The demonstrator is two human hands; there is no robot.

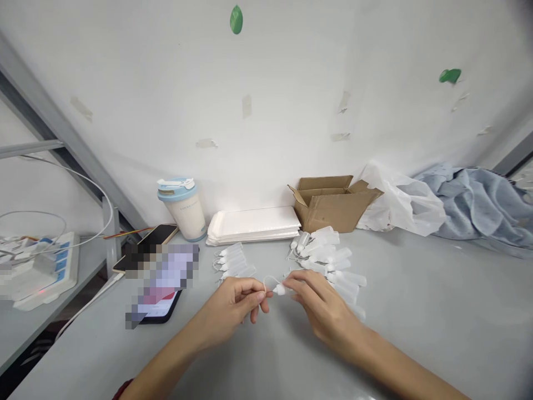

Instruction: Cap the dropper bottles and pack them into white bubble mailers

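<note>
Between my hands is a small translucent squeeze bottle with a white nozzle tip and a thin looped white strap. My right hand grips the bottle's body, which its fingers mostly cover. The nozzle points left, toward my left hand, whose thumb and forefinger pinch the end of the strap; whatever sits at that end is hidden by the fingertips. Behind my right hand lies a loose pile of similar squeeze bottles. Several more bottles lie side by side in a row behind my left hand.
A stack of white padded envelopes, an open cardboard box, a white plastic bag and blue cloth line the wall. To the left are a lidded cup, two phones, one a lit phone, and a power strip.
</note>
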